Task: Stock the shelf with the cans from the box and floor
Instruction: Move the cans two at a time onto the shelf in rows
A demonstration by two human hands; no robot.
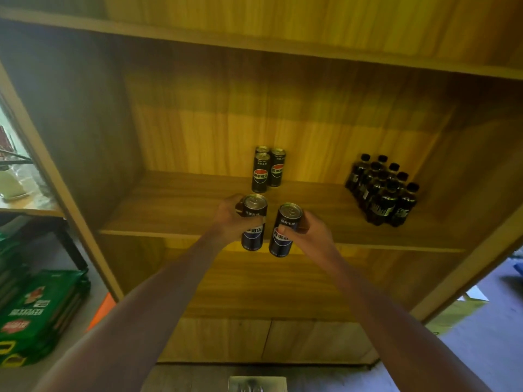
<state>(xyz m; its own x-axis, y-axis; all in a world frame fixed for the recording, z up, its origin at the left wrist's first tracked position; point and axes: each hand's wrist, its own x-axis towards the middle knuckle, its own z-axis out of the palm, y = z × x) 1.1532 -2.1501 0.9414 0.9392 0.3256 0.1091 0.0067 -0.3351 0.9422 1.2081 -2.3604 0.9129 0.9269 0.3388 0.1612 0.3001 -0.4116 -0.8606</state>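
Observation:
My left hand (230, 219) grips a tall black cola can (253, 222) upright, just in front of the wooden shelf board (175, 205). Beside it, my right hand (314, 230) holds a second black can (284, 230), tilted slightly to the right. Both cans hover at the shelf's front edge, a little apart from each other. Three matching cans (267, 168) stand clustered at the back of the same shelf, directly behind my hands.
A shrink-wrapped pack of dark bottles (382, 190) sits on the shelf's right side. Green cartons (39, 312) are stacked on the floor at the left beside the cabinet's side panel (56, 176). A yellow box (455, 312) lies on the floor at the right.

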